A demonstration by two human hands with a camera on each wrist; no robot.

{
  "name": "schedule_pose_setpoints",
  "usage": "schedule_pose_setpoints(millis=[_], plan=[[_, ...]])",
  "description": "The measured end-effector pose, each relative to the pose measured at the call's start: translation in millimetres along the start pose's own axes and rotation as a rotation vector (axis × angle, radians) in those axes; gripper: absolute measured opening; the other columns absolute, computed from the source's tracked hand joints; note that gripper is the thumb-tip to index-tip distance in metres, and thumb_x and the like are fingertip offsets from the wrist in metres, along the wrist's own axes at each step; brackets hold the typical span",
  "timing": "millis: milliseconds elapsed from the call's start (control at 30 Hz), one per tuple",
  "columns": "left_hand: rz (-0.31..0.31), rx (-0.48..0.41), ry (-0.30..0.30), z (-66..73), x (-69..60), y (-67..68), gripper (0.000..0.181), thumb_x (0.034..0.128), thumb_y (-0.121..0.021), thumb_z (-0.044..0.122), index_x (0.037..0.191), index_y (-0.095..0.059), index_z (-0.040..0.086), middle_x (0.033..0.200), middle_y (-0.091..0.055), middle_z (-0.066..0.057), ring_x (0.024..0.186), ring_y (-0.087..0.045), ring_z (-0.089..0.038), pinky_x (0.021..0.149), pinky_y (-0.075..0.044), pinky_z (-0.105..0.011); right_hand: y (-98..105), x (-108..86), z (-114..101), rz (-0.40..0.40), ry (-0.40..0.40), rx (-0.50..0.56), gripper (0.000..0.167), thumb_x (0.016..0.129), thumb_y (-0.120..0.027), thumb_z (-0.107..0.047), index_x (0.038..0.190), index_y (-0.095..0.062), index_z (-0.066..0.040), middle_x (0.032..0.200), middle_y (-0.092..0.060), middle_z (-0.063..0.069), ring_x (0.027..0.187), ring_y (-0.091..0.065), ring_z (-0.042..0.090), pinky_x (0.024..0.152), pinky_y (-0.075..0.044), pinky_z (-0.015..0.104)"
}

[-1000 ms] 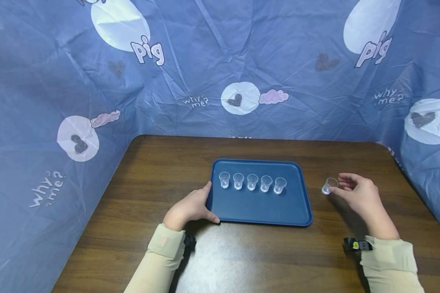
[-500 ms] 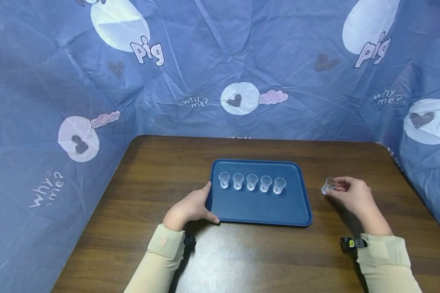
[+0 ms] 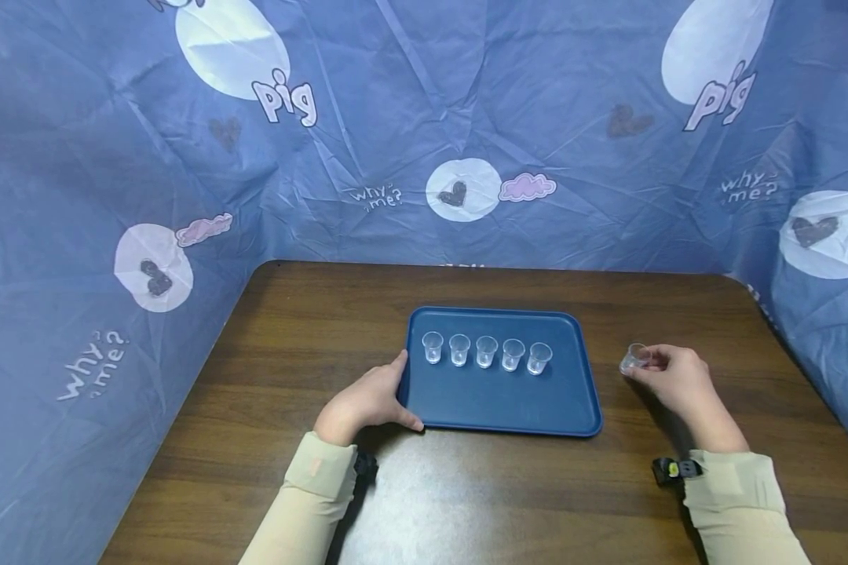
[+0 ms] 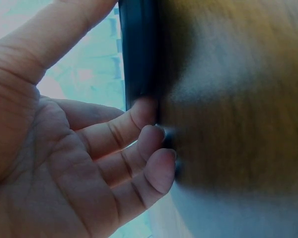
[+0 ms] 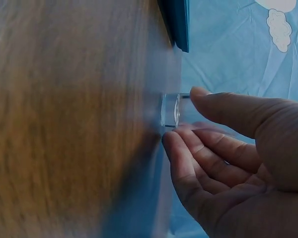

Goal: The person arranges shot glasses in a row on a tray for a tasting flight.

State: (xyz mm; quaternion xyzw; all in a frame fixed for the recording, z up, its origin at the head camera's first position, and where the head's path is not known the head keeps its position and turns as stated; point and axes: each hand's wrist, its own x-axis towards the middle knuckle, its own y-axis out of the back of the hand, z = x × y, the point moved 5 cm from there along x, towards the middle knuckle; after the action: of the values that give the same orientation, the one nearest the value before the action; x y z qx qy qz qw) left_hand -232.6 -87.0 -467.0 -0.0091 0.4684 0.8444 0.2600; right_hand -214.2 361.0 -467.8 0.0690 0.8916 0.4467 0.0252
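Note:
A blue tray (image 3: pixel 487 412) lies on the table, bearing several small clear cups (image 3: pixel 486 352) upright in a row. My left hand (image 3: pixel 363 399) rests against the tray's near left corner, thumb along the front edge and fingertips at the left side. In the left wrist view, the fingers (image 4: pixel 154 168) are slightly bent against the dark tray edge (image 4: pixel 139 54). To the right of the tray, my right hand (image 3: pixel 678 380) pinches another small clear cup (image 3: pixel 634 358), which stands on the table. The right wrist view has this cup (image 5: pixel 170 110) between thumb and fingers.
The brown wooden table (image 3: pixel 537 494) has rounded far corners. A blue printed cloth (image 3: pixel 367 141) hangs behind it and along both sides. A dark wrist device (image 3: pixel 676 471) sits at my right cuff.
My right hand has moved slightly left and its thumb and fingers have closed round the lone cup. The left hand, tray and row of cups have stayed put.

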Motion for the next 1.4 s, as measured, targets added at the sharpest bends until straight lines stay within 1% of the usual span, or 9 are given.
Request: schedule_pose_setpoints(millis=[100,233,533,667,767,900,1067,1200,1400], plan=[[-0.003,0.004,0.002,-0.5,-0.1,-0.5,0.128,0.0674,-0.098,0.035,0.157,-0.019,-0.011,0.15,-0.041,-0.032,0.135,-0.046,-0.038,0.11,-0.038,-0.045,-0.2,-0.3,-0.1,0.01,0.014,-0.013,0.037,0.088,-0.081,-0.019,0.107,-0.069,0.011,0.087,-0.071,0.016,0.081,-0.066,0.03,0.067,-0.048,0.039],[-0.009,0.008,0.007,-0.7,-0.2,-0.9,0.128,0.0676,-0.098,0.035,0.157,-0.018,-0.01,0.15,-0.042,-0.031,0.135,-0.046,-0.038,0.11,-0.037,-0.045,-1.2,-0.4,-0.3,0.02,0.029,-0.02,0.035,0.087,-0.082,-0.019,0.104,-0.07,0.01,0.084,-0.072,0.014,0.078,-0.066,0.027,0.068,-0.047,0.04],[-0.006,0.008,-0.003,-1.2,1.0,-2.1,0.128,0.0674,-0.098,0.034,0.157,-0.019,-0.012,0.149,-0.042,-0.032,0.134,-0.047,-0.039,0.11,-0.038,-0.045,-3.5,-3.6,-9.6,0.044,0.031,-0.004,0.035,0.088,-0.082,-0.022,0.104,-0.071,0.007,0.089,-0.073,0.015,0.084,-0.069,0.031,0.07,-0.051,0.041],[-0.009,0.008,0.003,-0.8,1.1,-1.4,0.128,0.0675,-0.098,0.035,0.157,-0.019,-0.011,0.149,-0.043,-0.032,0.134,-0.047,-0.038,0.11,-0.038,-0.045,-4.1,-5.0,-20.1,0.042,0.078,0.026,0.032,0.088,-0.082,-0.02,0.104,-0.071,0.006,0.09,-0.073,0.015,0.084,-0.069,0.029,0.069,-0.052,0.038],[-0.013,0.001,0.011,-0.6,0.9,-1.0,0.128,0.0678,-0.098,0.034,0.157,-0.018,-0.01,0.15,-0.042,-0.032,0.135,-0.046,-0.038,0.11,-0.037,-0.045,-6.4,-5.1,-28.7,0.023,0.103,0.048,0.032,0.09,-0.081,-0.021,0.105,-0.071,0.005,0.091,-0.073,0.013,0.084,-0.069,0.027,0.068,-0.054,0.034],[-0.008,0.01,0.003,-2.3,1.2,-2.4,0.128,0.0673,-0.098,0.036,0.157,-0.019,-0.011,0.15,-0.041,-0.032,0.135,-0.046,-0.04,0.11,-0.037,-0.046,-12.1,-5.2,-40.1,-0.005,0.131,0.071,0.033,0.09,-0.081,-0.022,0.107,-0.071,0.004,0.092,-0.073,0.011,0.083,-0.069,0.025,0.065,-0.054,0.029],[-0.006,0.015,-0.001,-4.4,2.2,-3.2,0.13,0.0669,-0.097,0.037,0.157,-0.018,-0.011,0.152,-0.039,-0.031,0.136,-0.044,-0.04,0.111,-0.037,-0.045,-20.6,-5.4,-54.6,-0.054,0.158,0.11,0.032,0.089,-0.082,-0.018,0.11,-0.071,0.004,0.094,-0.073,0.012,0.084,-0.069,0.024,0.066,-0.055,0.027],[-0.01,0.005,0.007,-3.6,1.9,-2.3,0.13,0.0671,-0.097,0.037,0.158,-0.017,-0.01,0.153,-0.038,-0.031,0.137,-0.043,-0.039,0.111,-0.036,-0.045,-28.9,-4.5,-63.3,-0.095,0.157,0.138,0.03,0.089,-0.081,-0.014,0.111,-0.07,0.004,0.096,-0.072,0.013,0.085,-0.069,0.025,0.065,-0.055,0.027],[-0.012,0.004,0.015,-1.9,0.9,-1.0,0.129,0.0673,-0.097,0.037,0.157,-0.018,-0.01,0.153,-0.038,-0.03,0.137,-0.043,-0.038,0.111,-0.037,-0.044,-38.6,-2.3,-70.9,-0.109,0.16,0.132,0.029,0.087,-0.081,-0.011,0.109,-0.07,0.004,0.092,-0.072,0.011,0.083,-0.068,0.024,0.064,-0.056,0.031]])
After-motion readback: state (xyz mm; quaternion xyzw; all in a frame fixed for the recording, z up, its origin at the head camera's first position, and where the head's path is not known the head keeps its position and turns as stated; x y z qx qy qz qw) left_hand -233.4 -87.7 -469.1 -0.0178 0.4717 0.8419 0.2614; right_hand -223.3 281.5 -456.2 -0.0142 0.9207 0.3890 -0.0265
